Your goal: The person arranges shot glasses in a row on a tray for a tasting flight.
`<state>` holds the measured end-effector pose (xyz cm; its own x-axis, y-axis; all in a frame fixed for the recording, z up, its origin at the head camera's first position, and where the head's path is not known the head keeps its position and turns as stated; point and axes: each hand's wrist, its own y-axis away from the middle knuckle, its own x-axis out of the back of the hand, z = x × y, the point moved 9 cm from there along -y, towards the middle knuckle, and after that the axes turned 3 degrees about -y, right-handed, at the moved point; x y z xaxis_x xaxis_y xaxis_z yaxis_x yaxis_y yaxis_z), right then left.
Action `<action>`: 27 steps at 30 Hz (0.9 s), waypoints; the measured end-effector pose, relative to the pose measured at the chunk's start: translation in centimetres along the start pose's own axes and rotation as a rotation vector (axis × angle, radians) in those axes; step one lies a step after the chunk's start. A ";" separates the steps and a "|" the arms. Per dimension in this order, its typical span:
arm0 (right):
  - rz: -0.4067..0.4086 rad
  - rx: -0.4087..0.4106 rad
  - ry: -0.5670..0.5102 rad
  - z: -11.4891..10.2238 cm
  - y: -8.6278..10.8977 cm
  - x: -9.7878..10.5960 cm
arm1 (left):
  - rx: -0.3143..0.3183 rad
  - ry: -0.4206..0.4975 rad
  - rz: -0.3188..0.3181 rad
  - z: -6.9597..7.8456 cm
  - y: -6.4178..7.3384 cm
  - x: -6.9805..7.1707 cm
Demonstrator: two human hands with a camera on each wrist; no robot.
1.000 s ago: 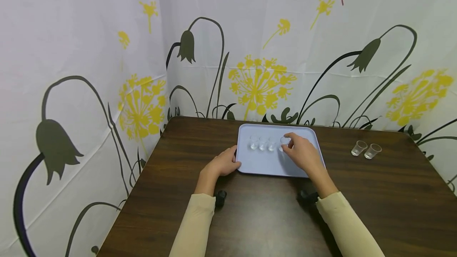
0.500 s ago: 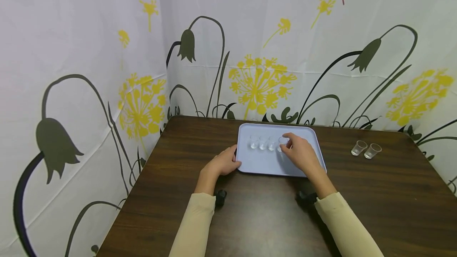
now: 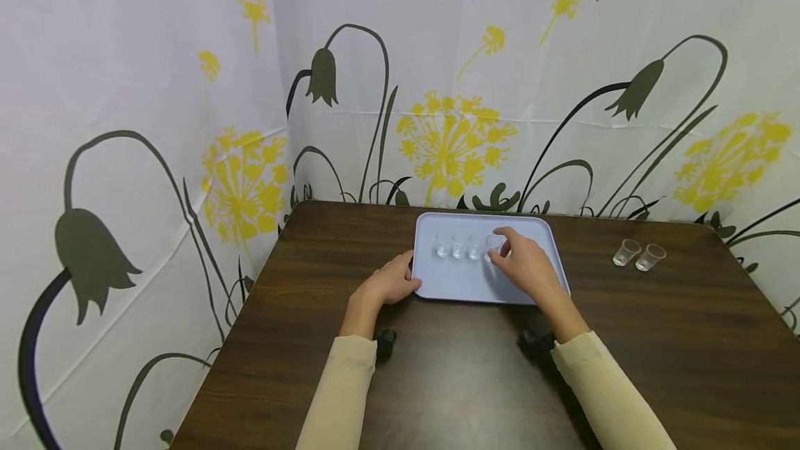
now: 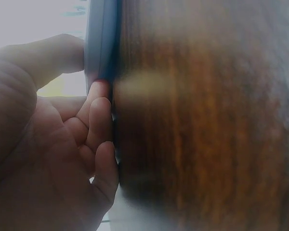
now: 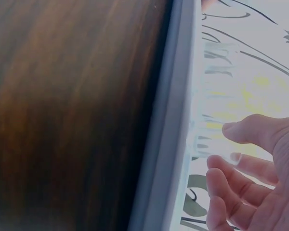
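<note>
Judged step in hand: I take it as the placing of a small clear cup (image 3: 492, 242) at the right end of a row of three matching clear cups (image 3: 459, 248) on the pale blue rectangular tray (image 3: 465, 283), near the centre of the head frame. The cup appears upright, just beside the row; I cannot confirm that its base touches the tray. The next move, in my assessment, calls for lining the cup up, parting the fingers and lifting clear without tipping its neighbours. Two loose clear cups (image 3: 627, 253) stand on the dark wood-grain tabletop (image 3: 675, 339), at right of frame.

Pose: the right hand (image 3: 531, 267) reaches in from the lower right, palm turned inward, thumb and index finger pinched about the cup, other fingers curled. The left hand (image 3: 392, 281) grips the tray's left edge, thumb above the rim, fingers beneath.
</note>
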<state>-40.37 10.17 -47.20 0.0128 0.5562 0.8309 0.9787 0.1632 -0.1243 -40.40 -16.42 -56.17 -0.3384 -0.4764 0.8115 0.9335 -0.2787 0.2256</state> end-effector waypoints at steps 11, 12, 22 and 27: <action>-0.033 -0.025 0.048 2.3 1.2 1.7 | -0.003 0.048 0.004 0.5 0.4 0.4; -0.031 -0.036 0.059 2.6 1.3 1.9 | -0.006 0.044 0.005 0.6 0.4 0.5; 0.026 -0.107 0.089 7.0 2.5 6.4 | -0.035 0.055 -0.004 1.4 1.4 1.3; 0.075 -0.134 0.057 9.7 3.5 9.5 | -0.051 0.046 -0.012 1.8 1.5 1.4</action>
<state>-38.81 23.91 -44.98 0.0953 0.5148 0.8520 0.9930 0.0103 -0.1173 -39.29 -15.96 -53.74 -0.3560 -0.5105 0.7827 0.9224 -0.3264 0.2067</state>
